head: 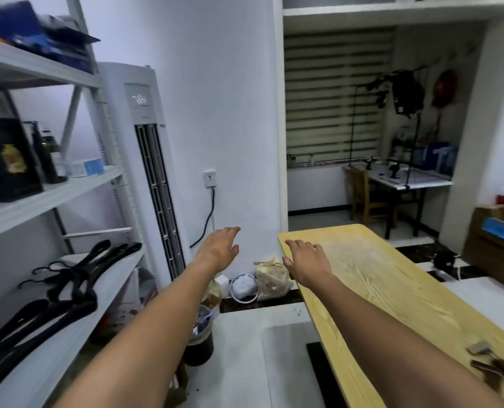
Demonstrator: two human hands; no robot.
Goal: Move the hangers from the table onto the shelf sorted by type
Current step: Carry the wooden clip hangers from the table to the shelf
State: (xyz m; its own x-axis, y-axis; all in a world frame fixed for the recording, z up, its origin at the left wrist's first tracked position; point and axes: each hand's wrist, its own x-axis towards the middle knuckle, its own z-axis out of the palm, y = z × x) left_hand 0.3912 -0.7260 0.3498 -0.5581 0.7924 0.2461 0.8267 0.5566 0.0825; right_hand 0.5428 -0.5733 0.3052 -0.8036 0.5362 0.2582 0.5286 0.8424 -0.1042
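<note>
- Nearest, to the right of the right forearm, a few small dark and grey tools (492, 363) lie at the near edge of the long yellow wood-grain bench (406, 304). They are too blurred to name.
- Down to the left of the left forearm, the black plastic hangers (71, 278) lie in two loose heaps on the lowest board of the white metal shelf (109, 290). The farther heap's hooks point left toward the wall. No hangers show on the bench.
- Under the left forearm, a dark round bin (199, 346) full of scraps stands on the pale floor, in the open lane between shelf and bench.
- The left hand (220, 245) is held out in the air over that lane, palm down, fingers loosely spread, holding nothing.
- The right hand (305, 259) is stretched out the same way, empty and relaxed, over the bench's far left rounded corner. Whether it touches the wood cannot be told.
- Just beyond and below the two hands, a tied clear plastic bag (271, 279) sits on the floor by the wall.
- Left of the left hand stands a tall white tower air conditioner (121, 160). Its lit display (140, 99) shows digits that look like "22.0", though they are blurred.
- Farther left, on the middle board, stands a black box with a gold label (8, 160). Its writing is illegible.
- Above the left hand, a white wall socket (209, 178) has a black cable running down from it.
- Far beyond the right hand, a wooden chair (362, 195) stands below striped blinds (333, 98).
</note>
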